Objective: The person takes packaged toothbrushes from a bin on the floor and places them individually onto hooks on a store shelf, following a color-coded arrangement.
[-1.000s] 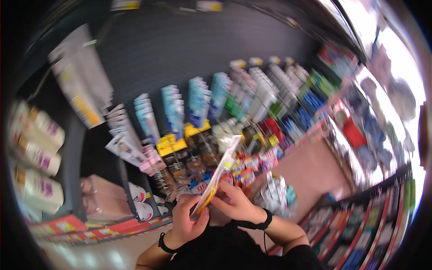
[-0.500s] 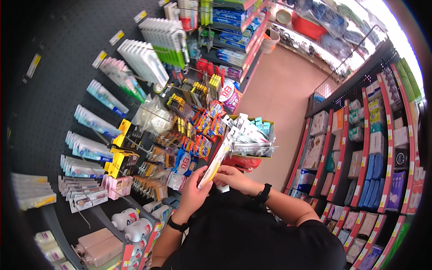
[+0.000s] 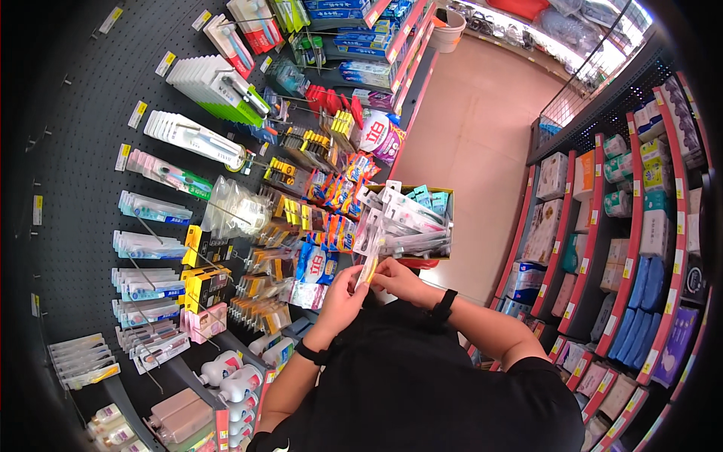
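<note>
My left hand (image 3: 345,300) grips a slim white-and-yellow packaged item (image 3: 370,261), apparently a toothbrush, held upright-slanted at chest height. My right hand (image 3: 398,282) pinches the same package from the other side. Just beyond my hands stands a yellow-edged box (image 3: 446,242) piled with packaged toothbrushes (image 3: 409,215). Orange-and-blue bagged packets (image 3: 343,233) hang close to the left of it. The lower part of the held package is partly hidden by my fingers.
A dark pegboard (image 3: 90,151) with hooks of packaged toothbrushes fills the left. Bottles (image 3: 220,369) line lower left shelves. Red-edged shelves (image 3: 538,233) of soft packs run down the right. A pale aisle floor (image 3: 474,113) leads to a planter-like pot (image 3: 444,38) and back shelving.
The view has swung round, bringing the right shelves and aisle more into sight. Both hands still hold the package, now a little higher in the picture than half a second ago.
</note>
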